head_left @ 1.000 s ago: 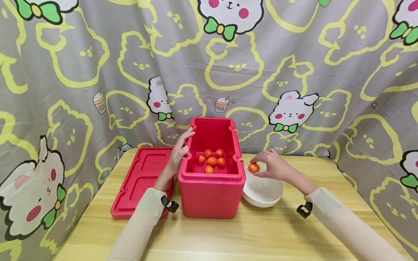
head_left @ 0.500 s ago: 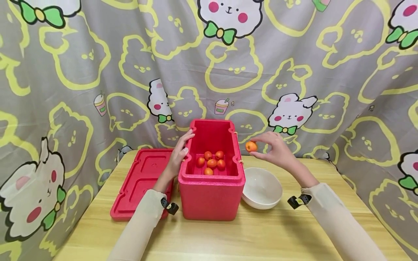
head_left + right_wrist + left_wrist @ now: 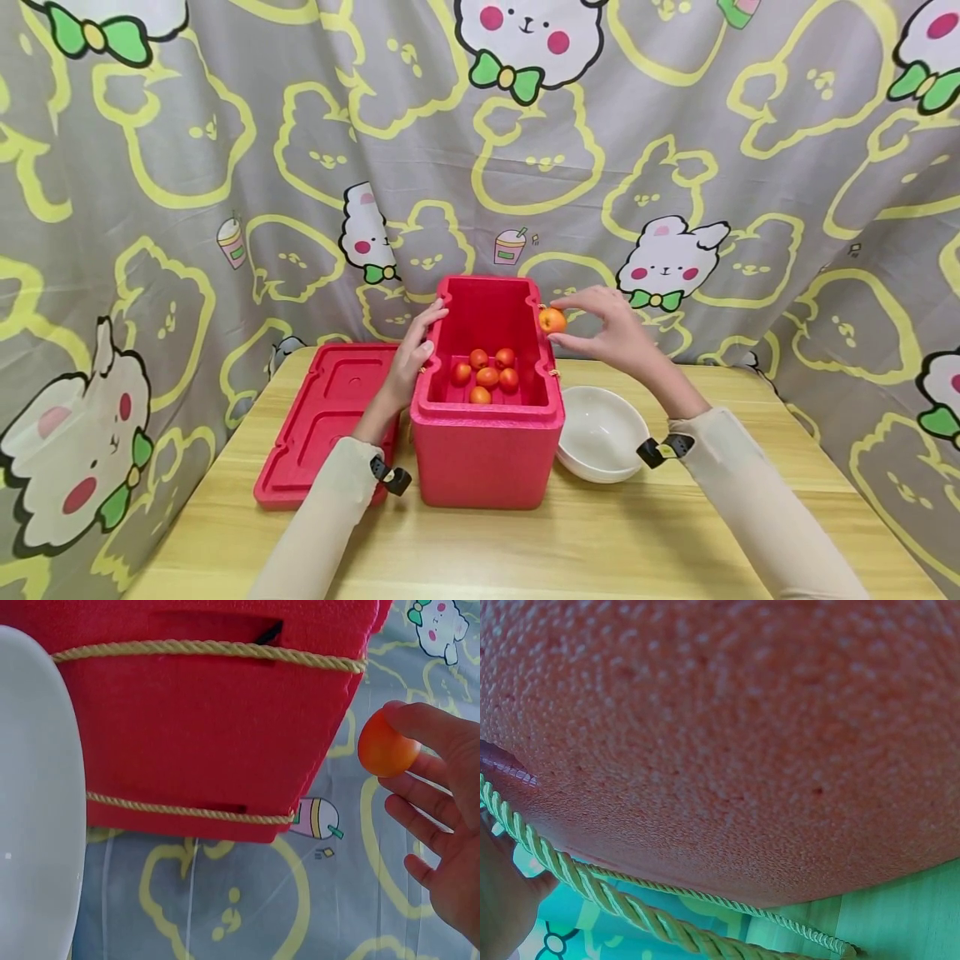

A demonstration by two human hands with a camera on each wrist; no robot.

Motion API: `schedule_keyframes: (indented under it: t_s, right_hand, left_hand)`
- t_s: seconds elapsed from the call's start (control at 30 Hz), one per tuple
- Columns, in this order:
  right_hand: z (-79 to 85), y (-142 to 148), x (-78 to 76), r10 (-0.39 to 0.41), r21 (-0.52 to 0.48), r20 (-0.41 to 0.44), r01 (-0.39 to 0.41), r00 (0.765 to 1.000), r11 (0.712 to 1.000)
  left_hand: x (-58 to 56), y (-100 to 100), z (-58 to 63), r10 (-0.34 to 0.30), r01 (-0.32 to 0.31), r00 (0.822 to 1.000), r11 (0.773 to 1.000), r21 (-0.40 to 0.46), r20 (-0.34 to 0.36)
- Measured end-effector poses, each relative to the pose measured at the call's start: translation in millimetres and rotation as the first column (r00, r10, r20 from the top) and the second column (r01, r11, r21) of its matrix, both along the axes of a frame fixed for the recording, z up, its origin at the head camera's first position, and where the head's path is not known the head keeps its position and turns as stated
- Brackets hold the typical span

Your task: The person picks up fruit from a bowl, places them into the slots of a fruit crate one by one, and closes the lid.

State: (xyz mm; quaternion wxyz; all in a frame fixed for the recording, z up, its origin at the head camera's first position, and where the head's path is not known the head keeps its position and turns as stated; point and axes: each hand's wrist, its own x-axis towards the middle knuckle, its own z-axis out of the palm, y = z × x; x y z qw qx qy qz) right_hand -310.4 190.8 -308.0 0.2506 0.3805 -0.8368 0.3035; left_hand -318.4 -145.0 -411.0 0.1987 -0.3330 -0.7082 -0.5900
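Observation:
My right hand (image 3: pixel 617 332) pinches a small orange fruit (image 3: pixel 552 321) between thumb and fingers, just at the right rim of a red foam box (image 3: pixel 480 458). In the right wrist view the fruit (image 3: pixel 386 744) sits at the fingertips, with the other fingers loosely spread. Several similar orange-red fruits (image 3: pixel 487 377) lie on the floor of the box. My left hand (image 3: pixel 408 354) rests along the box's left side, its fingers laid straight against the rim. The left wrist view is mostly filled by the box wall (image 3: pixel 727 750), and only part of the hand (image 3: pixel 510 900) shows there.
A white bowl (image 3: pixel 600 437) stands right of the box. To the left, the red lid (image 3: pixel 322 417) lies flat on the wooden table (image 3: pixel 480 554). Yellow rope (image 3: pixel 210 649) runs along the box's sides. A patterned curtain (image 3: pixel 487 183) hangs behind.
My right hand has lifted the fruit up from the bowl and carried it left to the box's right rim. My left hand has stayed in place.

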Motion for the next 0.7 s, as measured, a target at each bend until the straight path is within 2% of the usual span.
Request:
schedule_keyframes:
  t_s: [0.4, 0.7]
  right_hand:
    - [0.2, -24.9, -0.2, 0.075, 0.007, 0.035, -0.075, 0.997, 0.997]
    - [-1.2, -36.8, 0.7, 0.079, 0.01, 0.057, -0.08, 0.995, 0.997]
  left_hand:
    - [-0.8, 0.3, 0.2, 0.006, -0.006, 1.0, 1.0, -0.003, -0.005]
    - [-0.5, 0.2, 0.4, 0.009, -0.009, 1.0, 1.0, -0.001, -0.006]
